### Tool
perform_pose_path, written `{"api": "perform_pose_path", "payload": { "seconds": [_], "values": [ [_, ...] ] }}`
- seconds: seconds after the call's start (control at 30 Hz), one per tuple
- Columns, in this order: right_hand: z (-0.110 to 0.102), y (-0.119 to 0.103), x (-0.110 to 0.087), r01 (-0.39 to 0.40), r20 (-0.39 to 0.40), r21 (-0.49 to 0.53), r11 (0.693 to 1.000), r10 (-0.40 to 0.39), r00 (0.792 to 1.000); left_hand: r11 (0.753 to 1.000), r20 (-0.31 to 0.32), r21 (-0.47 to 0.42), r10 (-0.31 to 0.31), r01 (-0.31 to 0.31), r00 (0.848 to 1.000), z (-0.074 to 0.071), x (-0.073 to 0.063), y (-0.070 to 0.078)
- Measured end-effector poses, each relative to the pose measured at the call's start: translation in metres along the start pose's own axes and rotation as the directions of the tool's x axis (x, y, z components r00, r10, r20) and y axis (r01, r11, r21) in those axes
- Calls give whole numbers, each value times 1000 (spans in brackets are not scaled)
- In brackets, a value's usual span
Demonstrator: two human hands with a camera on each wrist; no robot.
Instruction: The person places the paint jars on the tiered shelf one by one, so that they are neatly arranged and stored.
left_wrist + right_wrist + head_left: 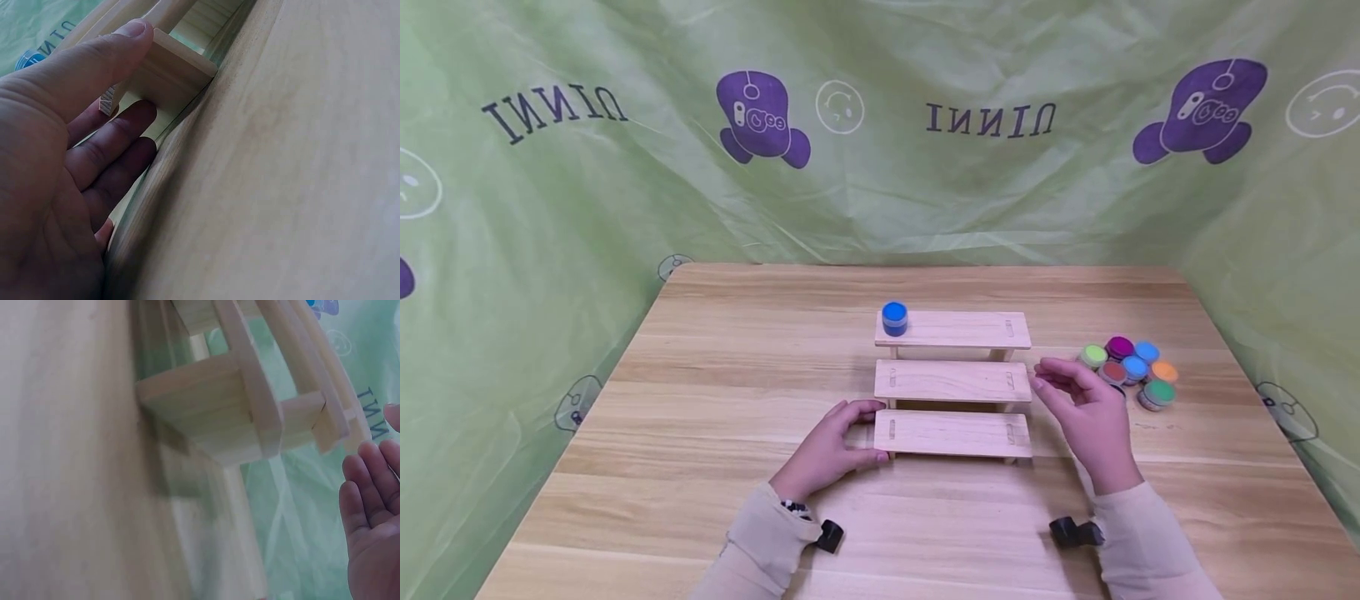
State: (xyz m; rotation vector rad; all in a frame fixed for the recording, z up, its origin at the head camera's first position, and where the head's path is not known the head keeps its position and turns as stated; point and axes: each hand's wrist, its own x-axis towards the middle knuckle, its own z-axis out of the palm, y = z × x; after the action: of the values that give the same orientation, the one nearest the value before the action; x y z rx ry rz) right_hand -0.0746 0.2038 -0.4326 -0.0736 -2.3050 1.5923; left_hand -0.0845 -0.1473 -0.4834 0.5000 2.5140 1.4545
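On the table (625,433), the left hand (831,446) pinches the left end of the front step (951,432). Near the middle step (952,381), the right hand (1096,423) bends its fingers loosely and holds nothing; a blue pot (894,320) sits on the back step (958,329).

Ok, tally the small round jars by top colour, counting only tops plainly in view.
Blue-topped round jars: 3
Light-green-topped round jar: 1
Purple-topped round jar: 1
Orange-topped round jar: 1
Reddish-brown-topped round jar: 1
Green-topped round jar: 1
Total: 8
Uncounted: a dark shape mostly hidden by the right hand.
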Motion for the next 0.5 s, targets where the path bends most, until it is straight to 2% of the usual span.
{"api": "perform_pose_path", "payload": {
  "seconds": [0.3,0.5],
  "values": [
    [-14,15,-8,-91,-30,-62,994,89,996,1000,5,18,1,-1,1000,0,1,1],
    [-19,21,-7,-129,-98,-70,989,122,988,1000,-3,15,-10,10,1000,1,1,0]
  ]
}}
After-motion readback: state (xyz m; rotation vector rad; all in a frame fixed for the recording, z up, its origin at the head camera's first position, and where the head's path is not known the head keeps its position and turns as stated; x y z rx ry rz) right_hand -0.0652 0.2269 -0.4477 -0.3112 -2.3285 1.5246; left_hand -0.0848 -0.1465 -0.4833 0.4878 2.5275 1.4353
